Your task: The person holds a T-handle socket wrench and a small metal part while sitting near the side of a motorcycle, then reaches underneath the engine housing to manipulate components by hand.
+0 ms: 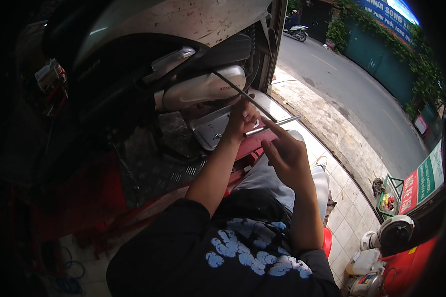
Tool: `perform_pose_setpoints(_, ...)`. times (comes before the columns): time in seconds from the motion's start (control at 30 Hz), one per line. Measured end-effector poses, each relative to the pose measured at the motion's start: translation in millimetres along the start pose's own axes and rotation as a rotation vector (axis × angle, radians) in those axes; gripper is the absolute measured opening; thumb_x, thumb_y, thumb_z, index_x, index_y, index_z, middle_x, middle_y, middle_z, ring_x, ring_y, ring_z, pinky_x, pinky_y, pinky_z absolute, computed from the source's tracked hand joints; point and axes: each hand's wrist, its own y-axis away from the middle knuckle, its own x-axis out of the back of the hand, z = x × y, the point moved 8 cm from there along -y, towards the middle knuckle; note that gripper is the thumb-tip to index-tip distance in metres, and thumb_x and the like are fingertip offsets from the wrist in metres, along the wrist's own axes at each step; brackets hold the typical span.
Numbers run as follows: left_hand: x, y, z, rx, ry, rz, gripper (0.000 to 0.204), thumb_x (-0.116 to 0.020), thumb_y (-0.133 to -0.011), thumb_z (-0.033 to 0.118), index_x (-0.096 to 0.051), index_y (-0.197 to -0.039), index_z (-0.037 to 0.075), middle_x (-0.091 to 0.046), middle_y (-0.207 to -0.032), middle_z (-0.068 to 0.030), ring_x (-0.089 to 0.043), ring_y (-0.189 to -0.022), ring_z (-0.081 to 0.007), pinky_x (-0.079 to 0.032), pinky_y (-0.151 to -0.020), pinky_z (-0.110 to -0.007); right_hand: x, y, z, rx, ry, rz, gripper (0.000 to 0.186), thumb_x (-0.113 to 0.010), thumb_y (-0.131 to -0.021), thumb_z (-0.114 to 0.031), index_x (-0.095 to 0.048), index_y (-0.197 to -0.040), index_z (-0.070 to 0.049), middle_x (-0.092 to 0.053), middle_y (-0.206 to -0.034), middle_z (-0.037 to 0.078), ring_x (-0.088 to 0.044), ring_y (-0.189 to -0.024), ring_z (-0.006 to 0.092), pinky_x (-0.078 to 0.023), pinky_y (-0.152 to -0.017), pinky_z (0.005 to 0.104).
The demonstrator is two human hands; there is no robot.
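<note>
T-handle wrench (pixel 265 112), at one o'clock from centre
Left hand (pixel 243 119) curls half-closed at its shaft, right hand (pixel 287 153) loosely open by the crossbar (pixel 258 131) (firm hold? cannot tell); slack grip could let it skid against the casing (pixel 203 89), ten o'clock from both.

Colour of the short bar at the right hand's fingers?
The bar is shiny silver; shows best in the head view.

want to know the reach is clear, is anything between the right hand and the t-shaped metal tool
Nothing visible stands between the right hand and the T-shaped metal tool: a finger overlaps the crossbar in this view, though contact is unclear. The left hand is off to the left.
</note>
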Motion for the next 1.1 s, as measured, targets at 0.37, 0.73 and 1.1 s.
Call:
perform_pose_setpoints(0.37,13.7,-3.2,-0.3,-0.015,0.071,0.014,0.027,-0.053,-0.1,0.026,-0.057,-0.111,0.002,-0.04,-0.053,0.0079,-0.034,-0.045,-0.0027,-0.027,-0.049,-0.019,18.9,-3.4,11.9,-0.01,-0.055,0.28,0.051,-0.063,-0.093,-0.026,-0.052,-0.132,0.006,-0.054,-0.056,0.006,-0.05,-0.052,0.0079,-0.04,-0.053,0.0245)
perform_pose_setpoints(0.73,15.9,-3.0,2.8,-0.027,0.117,0.068,0.029,-0.05,-0.101,0.029,-0.059,-0.111,0.004,-0.039,-0.054,0.0094,-0.031,-0.044,-0.0011,-0.023,-0.046,-0.019,35.5,-2.7,16.2,-0.185,0.251,0.312,0.044,-0.063,-0.092,-0.032,-0.061,-0.123,-0.001,-0.058,-0.056,0.011,-0.055,-0.049,0.0172,-0.041,-0.052,0.0329)
perform_pose_setpoints(1.1,23.5,-2.7,6.1,-0.027,0.098,0.096,0.034,-0.048,-0.101,0.033,-0.058,-0.114,0.004,-0.036,-0.054,0.0101,-0.031,-0.045,-0.0002,-0.023,-0.048,-0.018,3.5,-3.9,25.6,-0.094,0.196,0.078,0.035,-0.064,-0.092,-0.028,-0.068,-0.106,0.004,-0.066,-0.065,0.013,-0.063,-0.056,0.0168,-0.047,-0.056,0.0282)
